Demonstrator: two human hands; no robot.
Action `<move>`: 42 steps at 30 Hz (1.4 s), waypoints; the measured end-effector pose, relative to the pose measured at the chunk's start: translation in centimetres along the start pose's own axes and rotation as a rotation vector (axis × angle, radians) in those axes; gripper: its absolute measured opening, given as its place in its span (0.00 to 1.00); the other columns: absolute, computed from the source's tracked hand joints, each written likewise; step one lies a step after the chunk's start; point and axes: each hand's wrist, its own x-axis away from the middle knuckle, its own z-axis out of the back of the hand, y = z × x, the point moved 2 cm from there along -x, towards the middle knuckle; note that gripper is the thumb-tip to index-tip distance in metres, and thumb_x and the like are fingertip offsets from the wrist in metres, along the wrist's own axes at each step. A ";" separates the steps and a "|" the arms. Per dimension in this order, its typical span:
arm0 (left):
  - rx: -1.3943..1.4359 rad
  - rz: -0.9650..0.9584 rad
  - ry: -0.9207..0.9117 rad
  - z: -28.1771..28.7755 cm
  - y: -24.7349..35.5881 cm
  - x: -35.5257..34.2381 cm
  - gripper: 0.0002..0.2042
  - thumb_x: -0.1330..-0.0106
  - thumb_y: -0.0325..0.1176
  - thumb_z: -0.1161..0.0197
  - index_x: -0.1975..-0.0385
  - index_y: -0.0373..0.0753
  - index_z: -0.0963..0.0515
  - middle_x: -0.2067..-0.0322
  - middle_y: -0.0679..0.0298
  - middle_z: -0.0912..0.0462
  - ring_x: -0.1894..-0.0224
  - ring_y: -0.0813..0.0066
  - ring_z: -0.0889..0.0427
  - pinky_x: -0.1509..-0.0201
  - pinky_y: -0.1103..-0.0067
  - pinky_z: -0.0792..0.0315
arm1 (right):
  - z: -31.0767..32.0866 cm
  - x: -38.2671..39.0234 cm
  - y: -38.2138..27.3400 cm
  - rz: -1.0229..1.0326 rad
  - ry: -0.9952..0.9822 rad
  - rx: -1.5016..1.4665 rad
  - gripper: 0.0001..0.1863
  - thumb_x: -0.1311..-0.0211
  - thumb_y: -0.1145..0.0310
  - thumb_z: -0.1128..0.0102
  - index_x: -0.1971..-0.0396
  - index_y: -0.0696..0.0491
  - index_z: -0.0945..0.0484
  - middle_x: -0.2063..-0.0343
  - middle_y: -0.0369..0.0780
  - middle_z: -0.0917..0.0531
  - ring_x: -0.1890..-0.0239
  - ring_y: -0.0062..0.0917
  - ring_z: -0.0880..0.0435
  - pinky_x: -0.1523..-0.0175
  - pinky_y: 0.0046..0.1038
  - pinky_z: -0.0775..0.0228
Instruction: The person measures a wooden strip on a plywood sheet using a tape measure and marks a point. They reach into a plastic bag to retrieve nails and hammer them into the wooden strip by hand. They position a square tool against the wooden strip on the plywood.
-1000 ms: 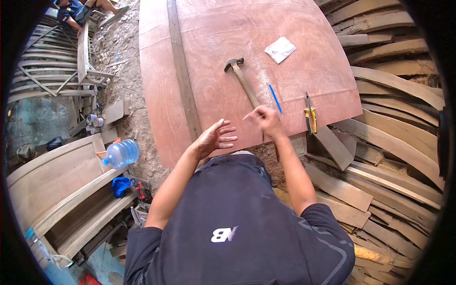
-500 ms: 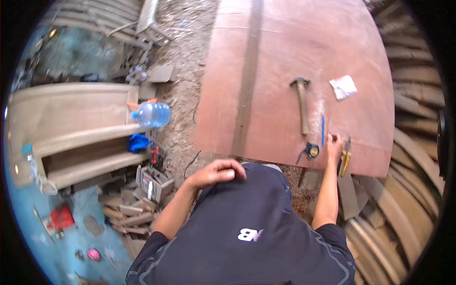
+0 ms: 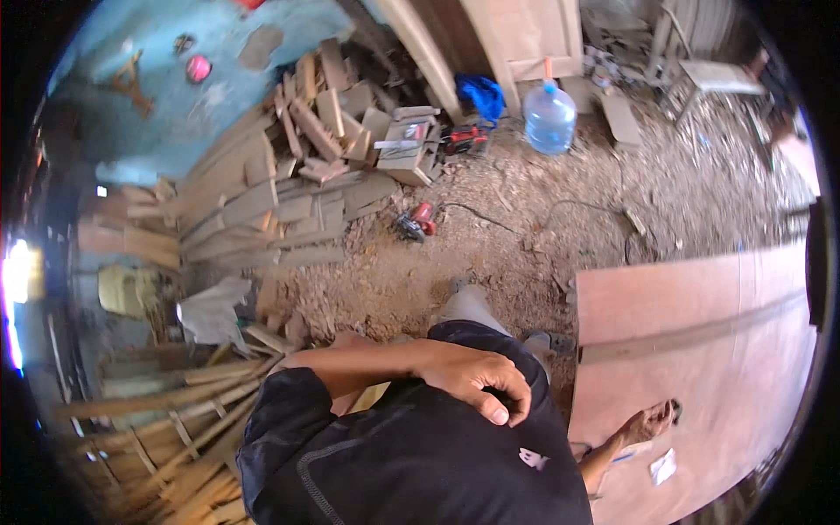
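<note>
My right hand (image 3: 647,423) is over the reddish-brown wooden board, its fingers curled round the hammer (image 3: 676,411). Only the dark hammer head shows beyond the fingers; the hand hides the handle. Beside my wrist lies a blue pencil-like stick (image 3: 623,457), partly covered by the forearm. A white packet (image 3: 662,466) rests on the board just nearer than the hand. In front of my dark shirt, my left hand (image 3: 481,385) hangs loosely bent, thumb apart from the fingers, with nothing in it.
The board (image 3: 630,293) fills the lower right, crossed by a dark strip. A red power tool (image 3: 423,220) with a cord lies on the shaving-covered ground. Farther off stand a large water bottle (image 3: 549,121) and a wooden box (image 3: 408,149). Scrap wood (image 3: 324,122) and long slats (image 3: 192,429) lie left.
My view has swung left, bringing the scrap wood and red power tool into sight. My right hand has moved from between the blue stick and pliers to the hammer and closed on it.
</note>
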 end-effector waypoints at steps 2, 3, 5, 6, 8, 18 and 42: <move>-0.087 0.035 0.069 2.3 0.3 6.6 0.24 0.26 0.57 0.42 0.70 0.38 0.22 0.66 0.64 0.19 0.61 0.63 0.22 0.47 0.66 0.34 | -4.8 0.2 -9.0 0.139 -0.079 -0.146 0.13 0.24 0.71 0.39 0.45 0.58 0.17 0.45 0.48 0.17 0.50 0.37 0.12 0.47 0.34 0.17; -0.165 0.110 0.063 3.5 0.5 9.8 0.25 0.26 0.58 0.43 0.69 0.38 0.22 0.65 0.63 0.19 0.60 0.63 0.21 0.46 0.65 0.34 | -6.1 1.0 -12.5 0.283 -0.068 -0.167 0.13 0.25 0.74 0.38 0.46 0.59 0.18 0.46 0.49 0.18 0.51 0.37 0.12 0.47 0.34 0.16; -0.226 0.096 0.048 5.8 0.4 16.0 0.24 0.26 0.59 0.44 0.64 0.40 0.21 0.61 0.63 0.18 0.56 0.63 0.21 0.44 0.64 0.34 | -11.1 3.8 -20.2 0.403 -0.146 -0.326 0.13 0.25 0.77 0.40 0.44 0.58 0.19 0.45 0.48 0.19 0.49 0.35 0.14 0.46 0.33 0.16; -0.205 -0.073 0.163 6.5 1.1 18.2 0.24 0.26 0.59 0.45 0.61 0.40 0.20 0.59 0.63 0.17 0.56 0.62 0.21 0.43 0.63 0.35 | -14.4 4.7 -22.2 0.434 -0.170 -0.393 0.11 0.24 0.73 0.39 0.46 0.56 0.17 0.45 0.45 0.17 0.53 0.32 0.13 0.51 0.28 0.17; -0.181 -0.164 0.297 7.6 2.3 22.7 0.25 0.26 0.60 0.46 0.57 0.41 0.20 0.55 0.63 0.17 0.54 0.60 0.23 0.41 0.62 0.36 | -17.7 10.3 -32.2 0.459 -0.332 -0.415 0.10 0.23 0.72 0.40 0.47 0.56 0.18 0.45 0.45 0.17 0.54 0.29 0.14 0.59 0.28 0.17; -0.049 -0.344 0.701 20.4 3.5 37.5 0.20 0.35 0.49 0.39 0.56 0.37 0.20 0.50 0.53 0.17 0.46 0.53 0.21 0.36 0.60 0.35 | -35.5 28.9 -69.4 0.925 -0.923 -0.587 0.16 0.33 0.81 0.41 0.48 0.54 0.20 0.44 0.45 0.21 0.58 0.39 0.16 0.60 0.32 0.21; 1.066 -0.422 1.482 50.2 -15.6 44.1 0.27 0.32 0.55 0.41 0.55 0.32 0.20 0.52 0.49 0.18 0.47 0.55 0.21 0.35 0.62 0.34 | -113.6 69.9 -81.5 2.569 -0.747 0.169 0.11 0.37 0.63 0.40 0.58 0.47 0.14 0.57 0.36 0.16 0.41 0.31 0.24 0.38 0.37 0.35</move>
